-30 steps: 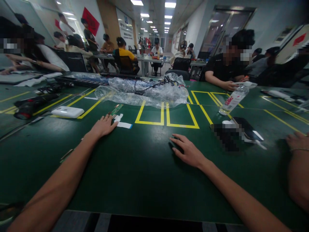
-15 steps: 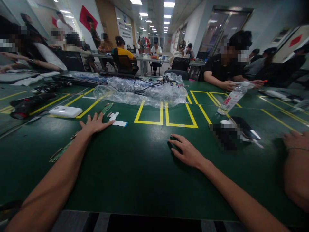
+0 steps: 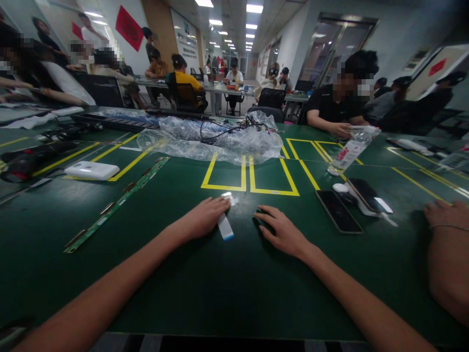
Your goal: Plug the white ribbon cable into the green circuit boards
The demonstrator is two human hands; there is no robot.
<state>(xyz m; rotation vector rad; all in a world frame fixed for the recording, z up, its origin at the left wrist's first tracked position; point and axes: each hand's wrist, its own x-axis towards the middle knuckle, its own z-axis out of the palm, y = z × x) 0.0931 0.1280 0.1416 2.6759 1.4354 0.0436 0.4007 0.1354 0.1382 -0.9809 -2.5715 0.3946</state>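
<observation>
Near the middle of the green table, my left hand (image 3: pixel 205 218) has its fingers closed together over a white flat ribbon cable (image 3: pixel 225 227). One tail of the cable with a blue tip sticks out below the fingers, and a crumpled white part shows at the fingertips. My right hand (image 3: pixel 280 229) lies just to the right on the tabletop, fingers loosely apart and holding nothing. Left of my left hand, a long narrow green circuit board (image 3: pixel 119 204) with several connectors lies diagonally on the table.
Clear plastic wrap (image 3: pixel 220 142) with black cables lies ahead. A white box-like device (image 3: pixel 92 170) sits to the left. At right are phones (image 3: pixel 339 211) and a tilted water bottle (image 3: pixel 346 152). A co-worker's arm (image 3: pixel 449 254) rests at the right edge; another person (image 3: pixel 331 105) sits opposite.
My left hand has moved right from beside the circuit board to the table's middle, bringing the ribbon cable along. The board is now fully exposed. My right hand stays almost in place.
</observation>
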